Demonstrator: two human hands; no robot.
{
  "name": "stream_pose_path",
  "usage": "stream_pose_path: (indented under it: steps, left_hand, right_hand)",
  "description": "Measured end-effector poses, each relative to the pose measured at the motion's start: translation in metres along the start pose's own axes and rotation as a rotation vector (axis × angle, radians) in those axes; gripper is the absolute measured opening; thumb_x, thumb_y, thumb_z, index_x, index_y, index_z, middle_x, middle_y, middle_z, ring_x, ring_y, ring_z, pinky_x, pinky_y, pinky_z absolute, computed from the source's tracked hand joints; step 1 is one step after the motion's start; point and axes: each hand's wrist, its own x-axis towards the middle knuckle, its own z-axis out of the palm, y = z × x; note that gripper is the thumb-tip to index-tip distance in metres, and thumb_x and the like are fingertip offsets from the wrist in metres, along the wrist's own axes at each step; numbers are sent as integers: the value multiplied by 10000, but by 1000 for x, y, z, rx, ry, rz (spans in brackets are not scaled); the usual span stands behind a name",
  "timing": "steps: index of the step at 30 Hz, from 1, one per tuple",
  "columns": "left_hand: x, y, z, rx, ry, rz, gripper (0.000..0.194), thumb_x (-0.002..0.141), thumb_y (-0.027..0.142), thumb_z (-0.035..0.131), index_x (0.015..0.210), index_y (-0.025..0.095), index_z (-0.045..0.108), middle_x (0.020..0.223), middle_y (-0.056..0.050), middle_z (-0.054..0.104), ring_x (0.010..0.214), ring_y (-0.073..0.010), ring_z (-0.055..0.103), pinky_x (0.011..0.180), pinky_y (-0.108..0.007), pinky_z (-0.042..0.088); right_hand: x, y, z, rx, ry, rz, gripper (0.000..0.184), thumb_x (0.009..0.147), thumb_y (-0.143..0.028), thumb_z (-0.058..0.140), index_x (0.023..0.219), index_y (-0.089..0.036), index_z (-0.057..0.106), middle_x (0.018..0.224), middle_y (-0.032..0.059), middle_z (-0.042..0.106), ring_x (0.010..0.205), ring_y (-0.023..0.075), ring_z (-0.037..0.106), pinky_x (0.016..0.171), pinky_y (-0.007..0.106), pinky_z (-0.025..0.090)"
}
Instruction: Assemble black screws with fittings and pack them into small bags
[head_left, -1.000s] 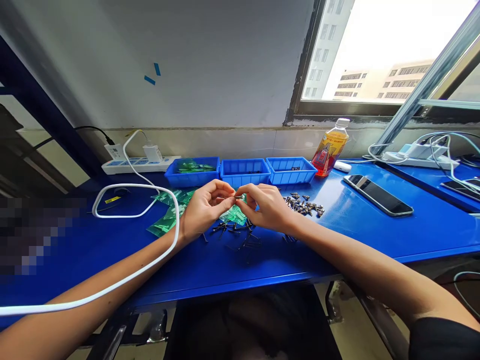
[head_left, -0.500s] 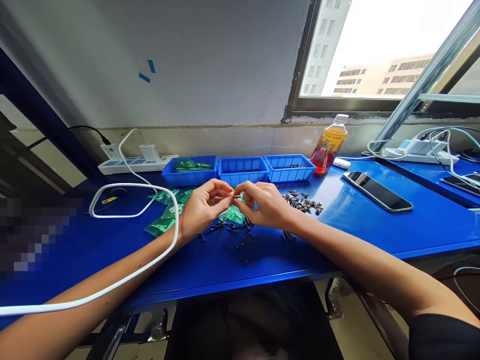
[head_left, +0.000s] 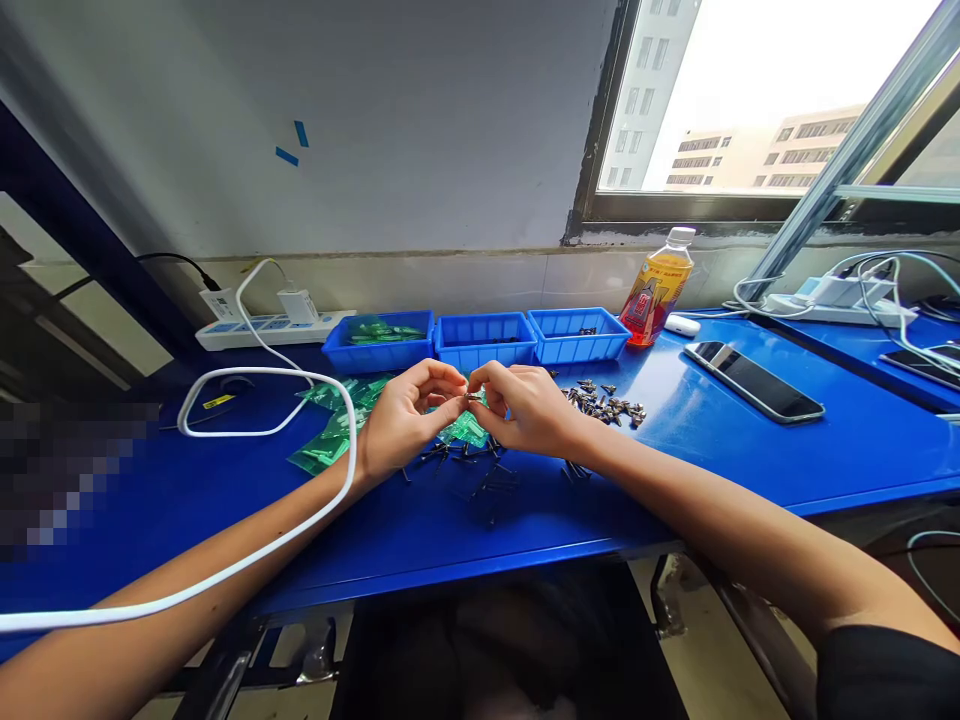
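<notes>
Between the fingertips of both hands is a small metal screw [head_left: 472,397], largely covered by the fingers. My left hand [head_left: 411,415] pinches its left end, and my right hand [head_left: 529,408] pinches the right end with thumb and index finger. Below the hands, dark long screws [head_left: 491,475] lie scattered on the blue table [head_left: 450,545]. Shorter metal screws [head_left: 606,405] form a loose pile right of my right hand. Small green plastic bags [head_left: 334,440] spread out to the left of and beneath my hands.
Three blue bins stand along the wall: the left bin [head_left: 379,355] holds green bags, the middle bin [head_left: 484,350] and right bin [head_left: 577,348] dark small parts. A drink bottle [head_left: 656,290], a phone [head_left: 754,382] and power strips [head_left: 274,328] are around. A white cable [head_left: 247,555] crosses my left forearm.
The view has shifted slightly, so the bins and wall sit a little further left and higher. Both hands stay together around the screw, with barely visible finger movement.
</notes>
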Motion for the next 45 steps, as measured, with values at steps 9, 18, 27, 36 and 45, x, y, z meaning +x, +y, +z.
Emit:
stream_pose_path:
  steps: [9, 18, 27, 36, 45]
  left_hand:
    - [1, 0, 0, -16, 1, -27, 314, 576, 358, 749, 753, 161, 580, 716, 4, 628, 684, -133, 600, 644, -245, 481]
    - [1, 0, -1, 0, -37, -55, 345, 574, 437, 753, 762, 161, 663, 723, -29, 683, 746, -196, 639, 718, -315, 517]
    - [2, 1, 0, -65, 4, -91, 399, 510, 403, 810, 744, 159, 598, 697, 6, 644, 671, -133, 608, 664, -252, 495]
    - [2, -1, -1, -40, -9, -70, 391, 536, 389, 785, 751, 165, 547, 693, 18, 600, 659, -120, 580, 639, -239, 474]
    - [-3, 0, -1, 286, 27, 126, 293, 621, 408, 719, 760, 192, 579, 759, -18, 645, 712, -168, 606, 740, -295, 504]
  right_hand:
    - [0, 1, 1, -8, 32, -16, 85, 833, -232, 477, 881, -166, 503, 547, -46, 544, 465, 80, 460, 520, 203, 309]
    - [0, 0, 2, -59, 2, 11, 93, 833, -239, 476, 881, -169, 513, 551, -37, 555, 485, 96, 488, 533, 214, 312]
    - [0, -1, 0, -78, 5, 6, 129, 834, -234, 473, 922, -156, 527, 541, -42, 552, 477, 92, 473, 528, 212, 305]
    - [2, -1, 0, -82, -66, 37, 147, 845, -253, 483, 945, -162, 541, 563, -34, 571, 501, 99, 502, 549, 217, 317]
    - [4, -4, -5, -94, -197, 123, 176, 834, -263, 506, 947, -146, 574, 586, -4, 597, 557, 144, 565, 581, 248, 349]
